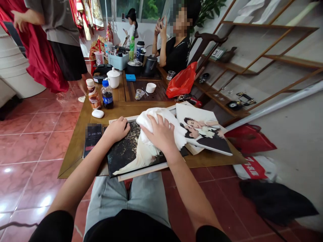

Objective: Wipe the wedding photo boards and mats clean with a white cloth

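Note:
A photo panel (pixel 123 151) with a dark ground and a pale gown lies before me on the wooden table. My left hand (pixel 117 129) rests on its upper left part, fingers loosely bent, grasping nothing I can see. Over the panel's upper right, my right hand (pixel 163 132) presses a bunched white cloth (pixel 147 117), fingers spread and curled onto it. The cloth hides part of the picture. To the right, a second photo panel (pixel 202 129), showing a couple, overlaps other panels underneath.
On the table (pixel 73 151) are a phone (pixel 92 139), a white earbud case (pixel 98 113), a cola bottle (pixel 107 95), a brown drink bottle (pixel 93 95), a lidded white mug (pixel 113 78) and a red plastic bag (pixel 183 82). One person sits opposite; another stands left with red fabric (pixel 45 60).

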Tool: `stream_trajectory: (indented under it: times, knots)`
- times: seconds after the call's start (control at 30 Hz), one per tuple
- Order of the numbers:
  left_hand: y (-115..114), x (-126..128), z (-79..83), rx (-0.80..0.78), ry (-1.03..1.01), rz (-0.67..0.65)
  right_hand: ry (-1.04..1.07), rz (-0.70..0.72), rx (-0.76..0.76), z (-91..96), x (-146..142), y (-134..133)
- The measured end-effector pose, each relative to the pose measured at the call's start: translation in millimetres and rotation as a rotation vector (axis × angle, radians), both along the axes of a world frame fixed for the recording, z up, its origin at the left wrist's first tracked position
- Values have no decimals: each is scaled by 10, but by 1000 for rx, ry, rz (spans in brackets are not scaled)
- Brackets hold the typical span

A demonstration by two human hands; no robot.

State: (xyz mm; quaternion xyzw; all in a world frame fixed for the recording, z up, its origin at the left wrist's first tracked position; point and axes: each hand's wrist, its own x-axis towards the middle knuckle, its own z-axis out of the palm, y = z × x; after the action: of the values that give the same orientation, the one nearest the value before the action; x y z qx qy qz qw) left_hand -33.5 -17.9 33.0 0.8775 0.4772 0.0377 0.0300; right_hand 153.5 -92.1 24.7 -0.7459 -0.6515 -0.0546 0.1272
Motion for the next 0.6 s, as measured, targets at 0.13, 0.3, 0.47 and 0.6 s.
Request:
stream_trajectory:
  times: [0.13, 0.3, 0.47, 0.6]
  knots:
    - [3, -7, -19, 7, -8, 6, -34, 68, -4, 6, 11, -148]
    - [7, 10, 1, 0, -14, 8, -22, 222, 10, -7, -163, -462]
    - [38, 41, 1, -9, -18, 10, 46, 395, -15, -4, -464, -772]
    - [69, 62, -14, -26, -27, 31, 99, 526, 11, -25, -645, -921]
